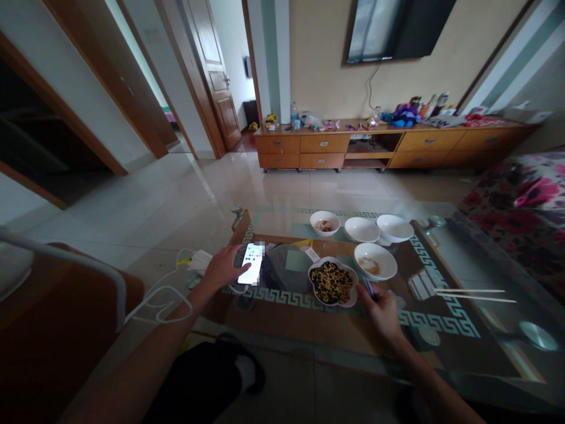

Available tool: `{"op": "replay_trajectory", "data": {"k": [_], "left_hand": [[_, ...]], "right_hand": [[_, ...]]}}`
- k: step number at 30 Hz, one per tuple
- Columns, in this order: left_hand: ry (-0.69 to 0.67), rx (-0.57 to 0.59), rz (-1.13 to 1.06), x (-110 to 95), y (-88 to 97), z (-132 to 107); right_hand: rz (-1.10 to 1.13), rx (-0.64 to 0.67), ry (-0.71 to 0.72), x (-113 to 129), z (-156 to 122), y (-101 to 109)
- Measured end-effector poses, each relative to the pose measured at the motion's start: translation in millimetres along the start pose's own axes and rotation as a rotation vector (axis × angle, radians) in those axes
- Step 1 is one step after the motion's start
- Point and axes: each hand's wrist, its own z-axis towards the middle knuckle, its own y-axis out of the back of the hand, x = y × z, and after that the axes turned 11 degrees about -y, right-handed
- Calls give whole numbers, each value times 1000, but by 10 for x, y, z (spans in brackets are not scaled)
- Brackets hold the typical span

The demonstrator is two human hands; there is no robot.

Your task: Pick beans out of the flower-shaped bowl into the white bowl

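My left hand (223, 268) grips a lit phone (253, 263) at the left end of a glass coffee table (441, 335), thumb across its lower edge. My right hand (383, 309) is closed beside a flower-shaped bowl of mixed beans (332, 284), pinching a small dark thing that I cannot make out. Behind the bean bowl stand several white bowls: one with reddish bits (324, 223), two that look empty (362, 229) (394, 227), and one with a little tan content (375, 261).
A pair of chopsticks (474, 294) lies on the glass at the right. A white cable (163, 297) trails off the table's left edge. A floral sofa (525, 206) stands right, a wooden chair (53, 330) left, a TV cabinet (388, 144) beyond.
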Motion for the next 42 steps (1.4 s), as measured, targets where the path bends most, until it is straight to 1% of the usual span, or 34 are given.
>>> {"op": "replay_trajectory", "data": {"k": [6,12,15,20,22,27,32,38,42], "left_hand": [[-6,-25,41,-22,-13,-15],[21,-34,-48,-8,3,-18],[-4,-63,-101,11,2,-27],[-91,-157,-204,34,0,-54],[-109,-172,-220,38,3,-57],[-131,-156,-205,58,1,-54],[-137,-139,-184,99,-40,-52],[-126,-106,-76,72,-58,-54],[-107,-84,2,31,-36,-53]], "right_hand": [[4,18,10,-8,-9,0],[8,10,7,-32,8,1],[10,4,11,-28,10,-3],[4,10,14,-11,12,-3],[3,15,18,-7,13,-5],[-11,24,26,14,11,-20],[-30,20,28,24,17,-33],[-63,18,31,-51,38,-38],[-68,16,42,-46,31,-45]]}}
